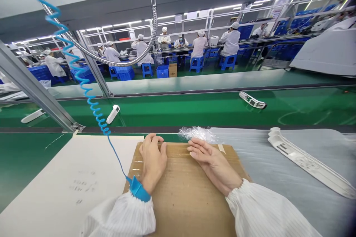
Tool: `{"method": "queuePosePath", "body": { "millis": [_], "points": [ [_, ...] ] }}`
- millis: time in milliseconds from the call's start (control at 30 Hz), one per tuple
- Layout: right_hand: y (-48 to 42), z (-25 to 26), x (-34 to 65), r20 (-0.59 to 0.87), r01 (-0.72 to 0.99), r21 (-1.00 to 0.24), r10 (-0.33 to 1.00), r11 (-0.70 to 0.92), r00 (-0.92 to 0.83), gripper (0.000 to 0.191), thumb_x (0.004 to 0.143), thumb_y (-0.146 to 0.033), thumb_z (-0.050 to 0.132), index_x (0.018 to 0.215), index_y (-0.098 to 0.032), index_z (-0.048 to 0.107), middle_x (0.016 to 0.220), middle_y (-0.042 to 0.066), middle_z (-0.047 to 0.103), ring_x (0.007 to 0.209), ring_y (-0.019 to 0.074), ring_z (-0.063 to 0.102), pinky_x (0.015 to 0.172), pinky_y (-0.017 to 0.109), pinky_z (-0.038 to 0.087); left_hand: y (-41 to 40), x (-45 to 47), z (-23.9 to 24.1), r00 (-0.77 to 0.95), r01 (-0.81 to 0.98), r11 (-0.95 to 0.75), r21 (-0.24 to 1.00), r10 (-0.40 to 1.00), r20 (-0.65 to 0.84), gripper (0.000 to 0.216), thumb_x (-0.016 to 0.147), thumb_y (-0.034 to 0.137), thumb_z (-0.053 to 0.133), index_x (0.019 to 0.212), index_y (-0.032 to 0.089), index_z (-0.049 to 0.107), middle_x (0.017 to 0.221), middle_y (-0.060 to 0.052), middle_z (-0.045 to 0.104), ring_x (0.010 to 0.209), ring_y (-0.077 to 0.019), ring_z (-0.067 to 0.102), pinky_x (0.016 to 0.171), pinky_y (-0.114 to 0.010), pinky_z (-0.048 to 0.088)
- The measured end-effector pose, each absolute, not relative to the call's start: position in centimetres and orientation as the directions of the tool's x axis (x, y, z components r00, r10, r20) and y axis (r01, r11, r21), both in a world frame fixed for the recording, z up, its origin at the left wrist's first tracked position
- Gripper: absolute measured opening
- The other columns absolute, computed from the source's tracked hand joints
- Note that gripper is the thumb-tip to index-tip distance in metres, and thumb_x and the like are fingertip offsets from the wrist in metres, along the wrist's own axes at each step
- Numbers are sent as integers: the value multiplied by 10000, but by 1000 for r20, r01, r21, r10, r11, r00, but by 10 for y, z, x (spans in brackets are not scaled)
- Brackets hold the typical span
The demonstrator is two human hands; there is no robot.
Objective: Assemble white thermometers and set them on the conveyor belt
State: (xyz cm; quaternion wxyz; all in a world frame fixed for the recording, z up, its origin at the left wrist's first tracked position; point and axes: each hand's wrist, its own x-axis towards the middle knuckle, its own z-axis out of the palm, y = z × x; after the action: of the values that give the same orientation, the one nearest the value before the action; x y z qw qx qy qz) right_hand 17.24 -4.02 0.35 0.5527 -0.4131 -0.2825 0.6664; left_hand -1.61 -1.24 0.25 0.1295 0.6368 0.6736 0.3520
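Observation:
A flat brown cardboard sheet (189,196) lies on the bench in front of me. My left hand (154,161) is over its far left part, fingers loosely bent toward the far edge and thumb apart, with nothing seen in it. A blue wrist strap (139,189) circles that wrist, tied to a coiled blue cord (89,98). Over the far right part, my right hand (213,161) is turned on its side, fingers stretched out and holding nothing. Just past the far edge sits a crumpled heap of clear plastic film (197,133).
At right, a long white plastic housing (308,161) lies on a translucent sheet (258,192). White paper (61,181) covers the left. Beyond runs a green conveyor (178,109) with a white device (113,114) and an opened housing (252,100). A metal post (36,85) stands left.

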Motion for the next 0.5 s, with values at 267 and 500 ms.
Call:
{"method": "queuePosePath", "body": {
  "millis": [267,500],
  "points": [
    [-39,2,174,-240,-495,-836,969,-237,-58,483,617,-171,901,1052,-229,701,1142,24,695,1044,132,650,988,219,502,-12,-17,-1,-143,765,-81,639,946,291,107,885,132,574,953,177,643,1238,-114,579,1281,-259,490,1075,-496,341],
    [-38,2,174,-249,-491,-835,967,-247,-62,485,627,-172,897,1067,-234,704,1157,30,691,1055,137,650,1002,227,504,-12,-18,-1,-133,777,-95,622,942,310,103,886,147,568,951,180,641,1304,-128,558,1304,-274,484,1077,-509,342]
  ]
}}
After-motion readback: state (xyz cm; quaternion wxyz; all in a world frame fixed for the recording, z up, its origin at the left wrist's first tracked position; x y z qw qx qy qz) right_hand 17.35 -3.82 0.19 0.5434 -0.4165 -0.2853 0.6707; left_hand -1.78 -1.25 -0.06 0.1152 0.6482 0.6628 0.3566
